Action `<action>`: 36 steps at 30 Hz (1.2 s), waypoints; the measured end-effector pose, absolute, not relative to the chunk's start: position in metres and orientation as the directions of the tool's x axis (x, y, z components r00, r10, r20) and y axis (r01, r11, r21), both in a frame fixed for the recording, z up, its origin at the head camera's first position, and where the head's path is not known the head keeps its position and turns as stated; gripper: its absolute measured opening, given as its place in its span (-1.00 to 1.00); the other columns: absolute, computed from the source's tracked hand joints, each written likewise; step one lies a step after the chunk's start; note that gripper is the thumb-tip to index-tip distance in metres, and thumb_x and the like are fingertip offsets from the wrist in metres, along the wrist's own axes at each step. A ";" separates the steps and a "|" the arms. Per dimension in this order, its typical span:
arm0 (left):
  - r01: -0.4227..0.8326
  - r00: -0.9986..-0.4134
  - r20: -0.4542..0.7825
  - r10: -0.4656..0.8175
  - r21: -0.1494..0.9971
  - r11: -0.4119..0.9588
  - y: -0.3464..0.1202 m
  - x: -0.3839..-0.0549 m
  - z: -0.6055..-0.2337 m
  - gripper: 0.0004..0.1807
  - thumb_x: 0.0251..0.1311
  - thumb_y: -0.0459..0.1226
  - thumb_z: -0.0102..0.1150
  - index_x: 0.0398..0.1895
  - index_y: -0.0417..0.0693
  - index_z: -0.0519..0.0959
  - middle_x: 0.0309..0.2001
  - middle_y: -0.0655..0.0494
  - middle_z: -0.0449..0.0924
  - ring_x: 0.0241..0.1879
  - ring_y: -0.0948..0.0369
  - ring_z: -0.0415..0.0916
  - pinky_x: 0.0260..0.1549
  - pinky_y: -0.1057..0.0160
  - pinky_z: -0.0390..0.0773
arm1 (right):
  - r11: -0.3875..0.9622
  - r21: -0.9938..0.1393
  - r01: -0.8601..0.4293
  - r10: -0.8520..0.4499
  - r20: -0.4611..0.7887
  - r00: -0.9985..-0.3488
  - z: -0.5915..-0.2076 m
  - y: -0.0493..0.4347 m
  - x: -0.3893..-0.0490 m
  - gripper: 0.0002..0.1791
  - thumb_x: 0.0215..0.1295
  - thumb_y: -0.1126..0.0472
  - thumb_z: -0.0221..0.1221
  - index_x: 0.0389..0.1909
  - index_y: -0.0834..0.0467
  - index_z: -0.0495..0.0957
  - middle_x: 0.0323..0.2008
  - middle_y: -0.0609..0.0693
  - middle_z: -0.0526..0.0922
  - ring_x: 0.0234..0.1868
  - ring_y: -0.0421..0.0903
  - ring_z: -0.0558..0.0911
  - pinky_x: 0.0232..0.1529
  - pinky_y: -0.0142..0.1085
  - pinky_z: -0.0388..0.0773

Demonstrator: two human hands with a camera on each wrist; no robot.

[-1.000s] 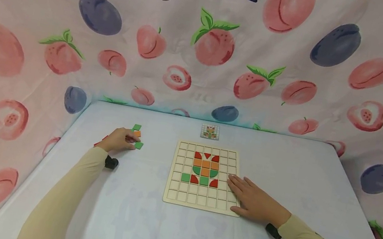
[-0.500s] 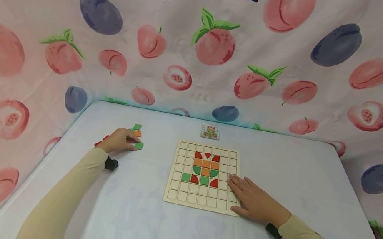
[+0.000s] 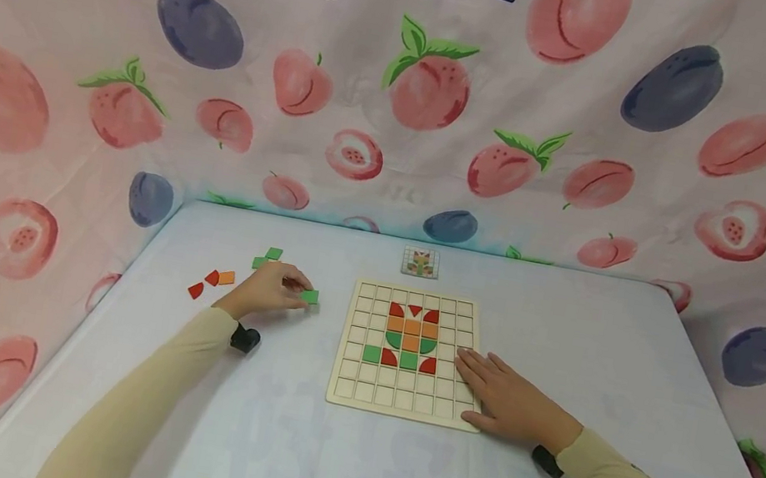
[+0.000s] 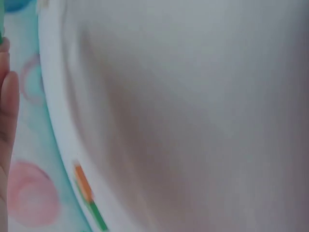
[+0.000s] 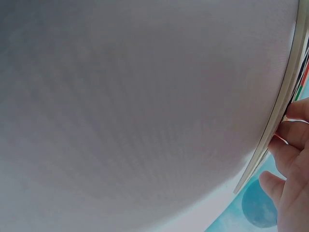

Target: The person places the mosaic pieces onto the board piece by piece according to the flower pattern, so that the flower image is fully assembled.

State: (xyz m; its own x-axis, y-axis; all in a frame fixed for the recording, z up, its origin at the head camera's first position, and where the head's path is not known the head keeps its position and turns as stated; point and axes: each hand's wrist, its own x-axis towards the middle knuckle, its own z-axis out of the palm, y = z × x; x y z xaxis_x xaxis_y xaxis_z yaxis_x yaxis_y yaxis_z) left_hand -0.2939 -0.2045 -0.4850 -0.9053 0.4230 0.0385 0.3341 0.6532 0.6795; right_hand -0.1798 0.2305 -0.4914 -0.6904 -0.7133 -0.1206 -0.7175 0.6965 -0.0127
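Note:
In the head view my left hand (image 3: 268, 287) pinches a green square tile (image 3: 310, 296) between thumb and fingers, left of the wooden grid board (image 3: 347, 385). Only the edge of that hand shows in the left wrist view. My right hand (image 3: 516, 401) lies with fingers extended on the board's right edge, thumb near its lower right corner. Red, orange and green tiles (image 3: 412, 327) form a pattern in the board's middle, and a green square (image 3: 371, 354) sits at the left of the lowest filled row. In the right wrist view my right fingers (image 5: 289, 154) overlap the board's edge.
Loose green tiles (image 3: 273, 253) lie behind my left hand. An orange tile (image 3: 227, 277) and two red pieces (image 3: 195, 290) lie to its left. A small pattern card (image 3: 420, 262) sits behind the board, near the fruit-print curtain (image 3: 395, 165). A pale cloth (image 3: 258, 438) covers the table.
My left hand has moved right from the loose tiles toward the board, carrying the green tile. The orange and red pieces are now uncovered. The right hand has stayed on the board.

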 end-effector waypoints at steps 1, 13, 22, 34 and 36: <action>0.342 -0.902 0.046 0.430 0.684 0.644 -0.199 -0.292 -0.484 -0.75 -0.07 -0.27 0.42 -0.26 -0.08 0.68 -0.28 0.06 0.65 -0.28 0.22 0.50 -0.17 0.22 0.54 | 0.697 -0.012 -0.717 -0.713 -0.121 -0.690 -0.491 0.230 -0.180 -0.15 0.31 -0.25 -0.02 0.41 0.25 0.10 0.44 0.15 0.12 0.44 0.08 0.15 0.38 0.01 0.14; 0.388 -0.870 0.050 0.490 0.682 0.619 -0.129 -0.266 -0.479 -0.75 -0.10 -0.28 0.44 -0.28 -0.10 0.67 -0.33 0.12 0.63 -0.32 0.27 0.48 -0.24 0.33 0.52 | 0.679 0.007 -0.734 -0.732 -0.081 -0.677 -0.495 0.233 -0.183 -0.15 0.31 -0.27 -0.04 0.40 0.25 0.12 0.43 0.15 0.14 0.43 0.07 0.18 0.36 0.01 0.17; 0.371 -0.851 0.016 0.525 0.724 0.581 -0.086 -0.250 -0.483 -0.74 -0.06 -0.24 0.42 -0.26 -0.11 0.67 -0.28 0.10 0.63 -0.32 0.30 0.48 -0.27 0.38 0.53 | 0.680 0.002 -0.733 -0.731 -0.079 -0.678 -0.496 0.234 -0.182 -0.15 0.31 -0.27 -0.04 0.40 0.26 0.12 0.43 0.15 0.14 0.43 0.08 0.18 0.36 0.02 0.17; 0.415 -0.808 0.003 0.589 0.712 0.566 -0.050 -0.241 -0.483 -0.76 -0.04 -0.23 0.42 -0.27 -0.08 0.68 -0.29 0.12 0.67 -0.29 0.28 0.55 -0.26 0.44 0.52 | 0.700 0.001 -0.714 -0.712 -0.079 -0.698 -0.495 0.235 -0.182 -0.13 0.30 -0.27 -0.02 0.38 0.31 0.13 0.42 0.18 0.16 0.42 0.10 0.19 0.36 0.04 0.17; 0.424 -0.801 0.006 0.599 0.712 0.560 -0.044 -0.240 -0.484 -0.76 -0.05 -0.23 0.43 -0.27 -0.08 0.68 -0.28 0.13 0.68 -0.28 0.29 0.58 -0.27 0.46 0.53 | 0.703 -0.003 -0.711 -0.709 -0.078 -0.701 -0.495 0.235 -0.182 -0.12 0.30 -0.27 -0.01 0.38 0.31 0.12 0.42 0.19 0.15 0.43 0.10 0.18 0.36 0.05 0.16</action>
